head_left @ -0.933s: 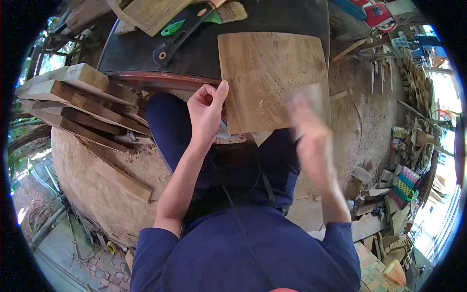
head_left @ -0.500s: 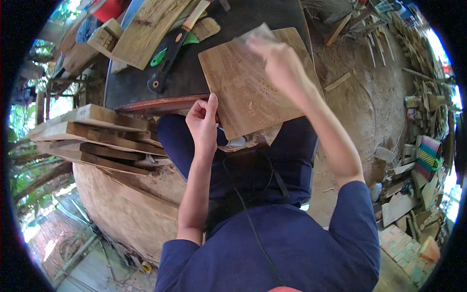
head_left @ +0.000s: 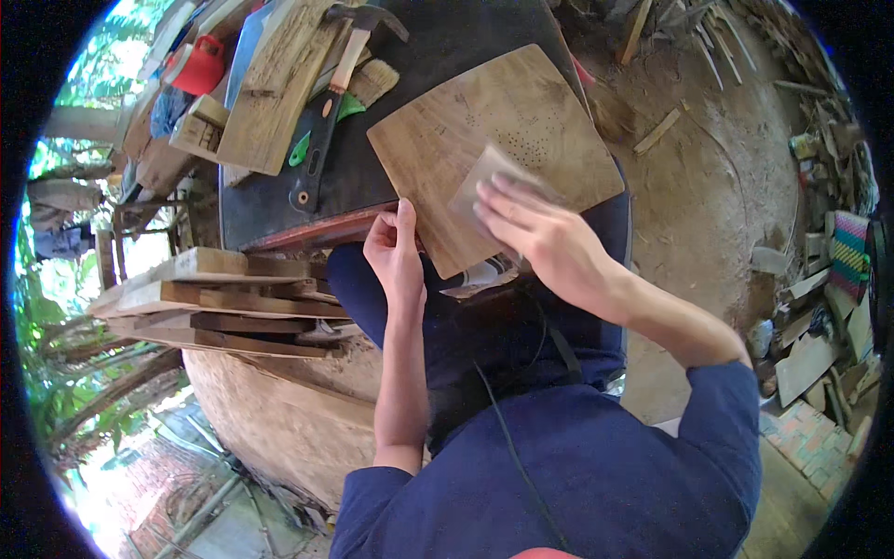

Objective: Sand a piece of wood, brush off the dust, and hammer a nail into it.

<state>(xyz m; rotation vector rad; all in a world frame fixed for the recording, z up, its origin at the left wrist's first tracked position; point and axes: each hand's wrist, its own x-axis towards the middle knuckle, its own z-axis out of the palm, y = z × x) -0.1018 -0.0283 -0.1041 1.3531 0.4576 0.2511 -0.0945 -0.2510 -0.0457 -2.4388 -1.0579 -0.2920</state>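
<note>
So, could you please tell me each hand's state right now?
Left hand: closed on the edge of the wooden board.
Right hand: holding a blurred pale sheet.

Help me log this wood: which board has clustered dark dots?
The squarish board under the right hand; the rough plank and stacked boards show none.

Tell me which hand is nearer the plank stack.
Left. The left hand is at the board's left edge, just right of the plank stack; the right hand is farther right, over the board.
</note>
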